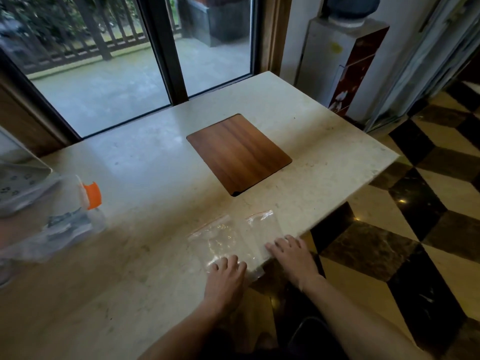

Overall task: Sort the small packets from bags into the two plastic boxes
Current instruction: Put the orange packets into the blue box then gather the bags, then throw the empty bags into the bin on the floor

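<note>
Two clear zip bags (pixel 233 237) with red seal strips lie flat and overlapping near the right front corner of the pale stone table (pixel 145 165). They look flat, with nothing visible inside. My left hand (pixel 226 276) rests on the near end of the bags, fingers slightly bent. My right hand (pixel 293 253) lies with straight fingers on the bags' right edge, at the table's rim. At the far left stands a clear plastic box (pixel 52 229) with an orange clip (pixel 93 195); small grey packets show through its wall, blurred.
A brown wooden panel (pixel 239 152) is set into the table's middle. A white object (pixel 18 178) stands at the far left behind the box. A water dispenser (pixel 340 66) stands beyond the table's right corner. The checkered floor lies to the right.
</note>
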